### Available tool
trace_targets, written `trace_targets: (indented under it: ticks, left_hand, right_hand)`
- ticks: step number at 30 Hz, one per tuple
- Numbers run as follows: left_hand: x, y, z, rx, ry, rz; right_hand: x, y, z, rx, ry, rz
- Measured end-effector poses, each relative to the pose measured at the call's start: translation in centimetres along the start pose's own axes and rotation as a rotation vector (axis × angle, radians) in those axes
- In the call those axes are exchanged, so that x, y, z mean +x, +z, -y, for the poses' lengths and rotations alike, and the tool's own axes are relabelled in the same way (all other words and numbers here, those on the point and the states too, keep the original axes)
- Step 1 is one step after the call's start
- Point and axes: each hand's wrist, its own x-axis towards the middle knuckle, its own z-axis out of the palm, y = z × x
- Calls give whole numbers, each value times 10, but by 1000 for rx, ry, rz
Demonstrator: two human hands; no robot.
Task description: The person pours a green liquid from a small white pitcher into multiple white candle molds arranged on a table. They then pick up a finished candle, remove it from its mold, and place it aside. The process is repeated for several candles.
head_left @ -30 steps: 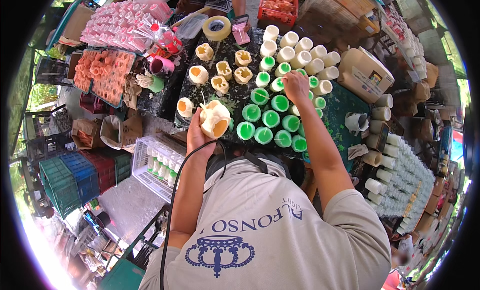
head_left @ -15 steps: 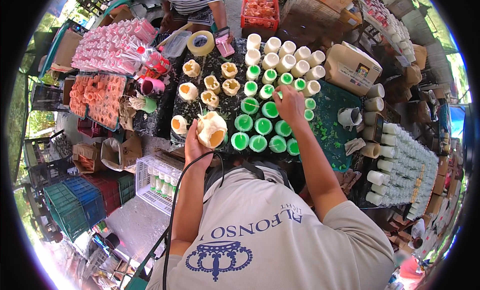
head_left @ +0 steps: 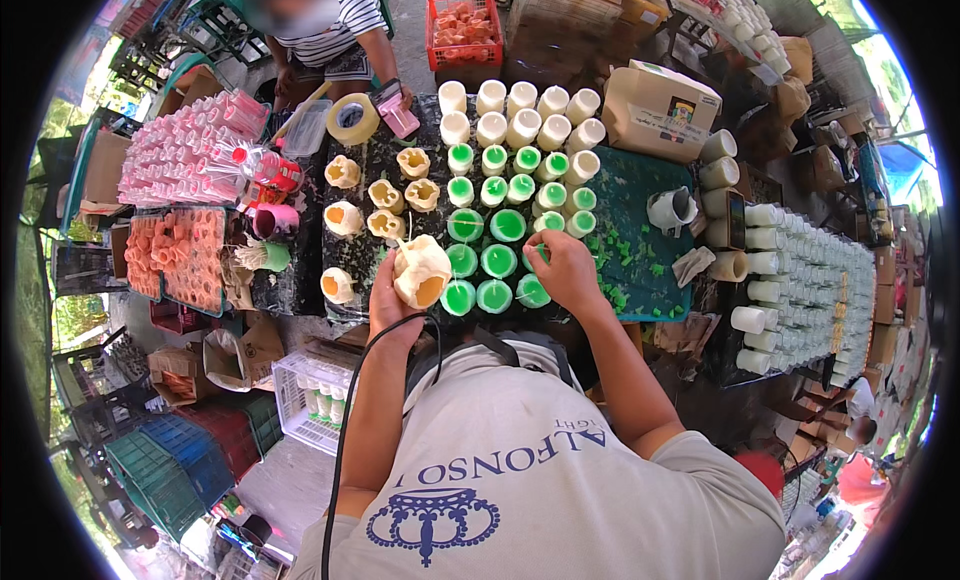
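Note:
My left hand (head_left: 393, 305) is wrapped round a cream wax candle shell (head_left: 422, 273) with an orange-toned hole in its side and a wick-like strand on top. My right hand (head_left: 566, 272) hangs over the near rows of green-topped candles (head_left: 494, 296). Its fingertips are pinched together at the rim of one green candle (head_left: 536, 254), partly hidden by them; whatever they hold is too small to make out. Several similar cream shells (head_left: 343, 219) stand on the dark table to the left. Farther back are narrower green-topped candles (head_left: 493, 190) and plain white ones (head_left: 522, 128).
A green board (head_left: 640, 205) with green wax scraps lies at the right, bearing a metal pitcher (head_left: 670, 210). Behind it stands a cardboard box (head_left: 658, 110). A tape roll (head_left: 352, 119) sits at the far left, near a seated person (head_left: 335, 30). A black cable (head_left: 345, 450) runs along my left arm.
My right hand has come nearer to me, from the narrower green candles to the wider ones in front. The left hand keeps its hold on the shell. The whole view has shifted slightly.

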Motion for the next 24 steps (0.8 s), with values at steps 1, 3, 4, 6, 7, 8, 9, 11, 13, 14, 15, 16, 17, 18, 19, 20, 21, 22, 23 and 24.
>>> trace_targets:
  ticks: [1, 3, 4, 6, 7, 8, 9, 11, 13, 14, 15, 16, 17, 18, 19, 20, 21, 22, 23, 24]
  left_hand:
    - [0, 4, 0, 12, -4, -2]
    - [5, 2, 3, 29, -37, 18]
    - [6, 5, 3, 37, -56, 27]
    - [5, 11, 7, 60, -79, -12]
    - [6, 11, 9, 63, -89, -28]
    - [6, 12, 11, 66, -99, -43]
    - [7, 15, 13, 41, -94, -51]
    - [11, 13, 19, 4, -119, -17]
    - [21, 13, 27, 1, -158, 20]
    - [24, 14, 31, -3, -172, 49]
    - [26, 15, 35, -4, -189, 80]
    - [29, 20, 40, -7, -208, 115]
    - [23, 37, 43, -4, -213, 127]
    - [31, 36, 50, 5, -234, 143]
    - [42, 31, 57, 14, -251, 168]
    - [50, 38, 64, 25, -282, 203]
    - [52, 42, 70, 4, -308, 290]
    - [52, 52, 76, 28, -339, 300]
    - [55, 57, 83, 55, -350, 334]
    - [58, 61, 91, 83, -359, 368]
  right_hand:
    - [4, -6, 12, 36, 30, 6]
    - [6, -7, 25, 105, -15, 29]
    - [3, -4, 29, 137, -84, 44]
    - [-6, 0, 42, 200, -207, 26]
    - [-14, 2, 53, 230, -262, -6]
    - [-21, 2, 62, 259, -318, -40]
    - [-26, 2, 68, 225, -370, -77]
    - [-34, -2, 83, 198, -359, -113]
    - [-37, -3, 88, 179, -337, -173]
    - [-37, -5, 89, 163, -325, -196]
    - [-38, -8, 89, 146, -311, -222]
    - [-38, -10, 88, 124, -297, -251]
    - [-37, -12, 86, 93, -296, -279]
    - [-37, -12, 85, 46, -286, -275]
    - [-37, -15, 87, -3, -280, -277]
    - [-37, -20, 86, -64, -261, -287]
    - [-37, -18, 87, -108, -220, -314]
    - [-37, -16, 83, -162, -169, -350]
    - [-37, -14, 79, -188, -113, -360]
    - [-38, -11, 73, -210, -56, -373]
